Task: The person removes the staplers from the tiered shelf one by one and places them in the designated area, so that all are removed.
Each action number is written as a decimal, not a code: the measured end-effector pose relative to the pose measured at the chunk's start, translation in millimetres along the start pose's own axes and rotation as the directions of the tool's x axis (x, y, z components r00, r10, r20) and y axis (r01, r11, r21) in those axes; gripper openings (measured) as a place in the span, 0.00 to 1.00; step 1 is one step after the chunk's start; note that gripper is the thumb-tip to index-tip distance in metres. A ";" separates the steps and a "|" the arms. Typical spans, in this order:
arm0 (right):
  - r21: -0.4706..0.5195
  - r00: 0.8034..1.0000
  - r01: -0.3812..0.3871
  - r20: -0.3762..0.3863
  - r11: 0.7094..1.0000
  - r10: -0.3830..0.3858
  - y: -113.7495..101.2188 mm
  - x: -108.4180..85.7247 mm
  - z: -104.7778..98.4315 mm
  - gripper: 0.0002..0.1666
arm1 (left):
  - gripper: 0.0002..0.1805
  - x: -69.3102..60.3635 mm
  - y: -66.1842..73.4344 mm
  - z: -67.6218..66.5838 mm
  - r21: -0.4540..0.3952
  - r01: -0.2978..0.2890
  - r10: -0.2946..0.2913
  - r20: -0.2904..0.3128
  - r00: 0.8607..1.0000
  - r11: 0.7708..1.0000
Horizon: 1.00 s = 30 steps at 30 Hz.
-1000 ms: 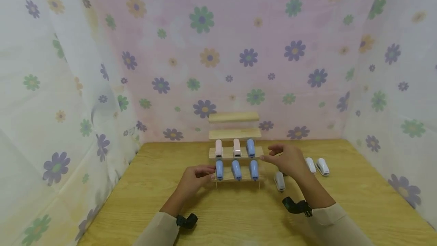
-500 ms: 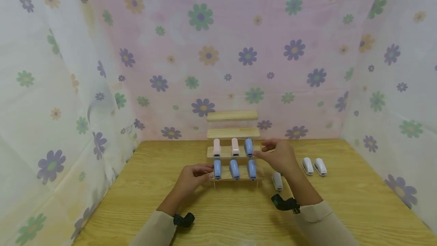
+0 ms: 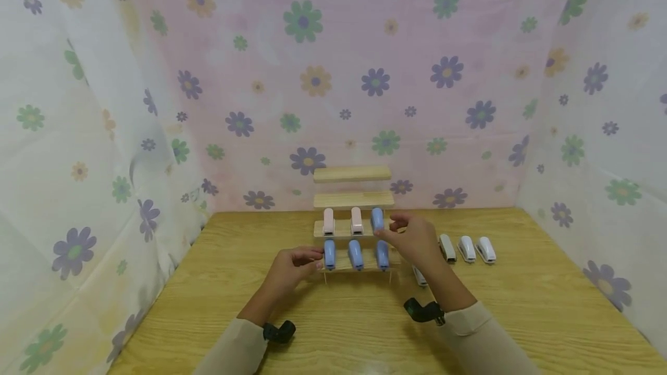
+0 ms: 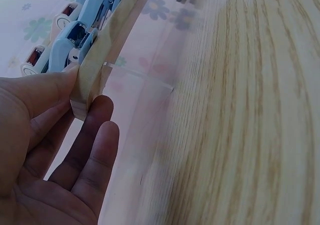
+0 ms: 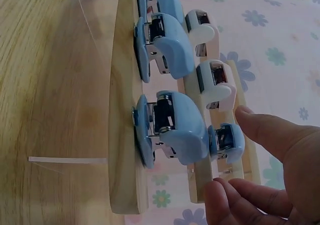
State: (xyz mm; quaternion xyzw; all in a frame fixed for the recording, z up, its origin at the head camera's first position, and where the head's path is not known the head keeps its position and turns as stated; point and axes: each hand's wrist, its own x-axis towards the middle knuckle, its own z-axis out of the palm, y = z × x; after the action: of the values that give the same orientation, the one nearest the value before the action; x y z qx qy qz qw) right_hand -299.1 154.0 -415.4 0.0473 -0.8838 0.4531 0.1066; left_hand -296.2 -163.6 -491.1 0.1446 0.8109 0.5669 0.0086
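A tiered wooden display stand (image 3: pixel 353 199) with clear supports bears small staplers. My left hand (image 3: pixel 289 271) pinches the left end of the lowest shelf (image 4: pixel 92 70), with its thumb and fingers around the wood. On that shelf stand several blue staplers (image 3: pixel 355 254). The shelf above carries two pale pink staplers (image 3: pixel 356 221) and one blue stapler (image 3: pixel 377 220) at its right end. My right hand (image 3: pixel 414 239) is around this blue stapler. Its thumb lies over the stapler's front in the head view. Gaps show beside the stapler in the right wrist view.
Right of the stand, two white staplers (image 3: pixel 486 249) and a greyish stapler (image 3: pixel 446 247) lie in a row on the wooden table (image 3: pixel 333 328). Another greyish stapler (image 3: pixel 419 276) is partly behind my right forearm. Flowered cloth (image 3: pixel 354 74) encloses the back and sides.
My right hand has moved left from the shelf's right end to the blue stapler there. My left hand stays at the lowest shelf. A greyish stapler now shows past my right wrist.
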 end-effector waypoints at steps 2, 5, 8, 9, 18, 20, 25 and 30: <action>-0.009 1.000 0.004 -0.011 1.000 -0.004 0.5 -0.2 1.6 0.41 | 0.10 1.1 0.0 0.4 -0.001 -0.008 0.008 0.001 1.000 1.000; -0.029 1.000 0.014 -0.020 0.999 -0.014 2.6 -0.4 4.4 0.41 | 0.10 1.8 -0.2 0.6 -0.005 -0.011 0.011 0.002 1.000 1.000; -0.047 0.999 0.029 -0.032 0.998 -0.031 3.6 -1.1 8.2 0.42 | 0.11 1.6 -0.3 0.6 -0.005 -0.010 0.010 0.001 1.000 1.000; -0.052 0.999 0.032 -0.035 0.998 -0.034 3.3 -1.4 9.5 0.42 | 0.11 1.4 -0.1 0.6 -0.005 -0.009 0.009 -0.001 1.000 1.000; -0.075 0.998 0.006 -0.066 0.997 -0.011 -1.6 -4.1 15.3 0.40 | 0.10 -0.5 1.2 0.1 -0.014 0.009 -0.010 -0.014 1.000 1.000; -0.078 0.997 -0.007 -0.072 0.997 0.001 -1.2 -4.3 14.6 0.39 | 0.10 -0.1 1.0 0.6 -0.012 0.001 -0.001 -0.011 1.000 1.000; -0.085 0.997 -0.003 -0.081 0.996 -0.004 -0.1 -4.0 13.4 0.37 | 0.11 1.2 -1.0 0.9 0.003 -0.022 0.022 -0.002 1.000 1.000; -0.080 0.996 0.009 -0.083 0.997 -0.016 -0.5 -3.5 13.0 0.32 | 0.11 1.1 -2.2 1.0 -0.005 -0.011 0.011 -0.001 1.000 1.000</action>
State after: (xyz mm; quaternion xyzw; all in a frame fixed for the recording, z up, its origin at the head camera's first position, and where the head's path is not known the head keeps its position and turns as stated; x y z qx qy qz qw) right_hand -297.6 143.0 -423.2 0.0295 -0.8956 0.4186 0.1479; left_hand -297.6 -163.1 -493.2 0.1488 0.8087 0.5691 0.0057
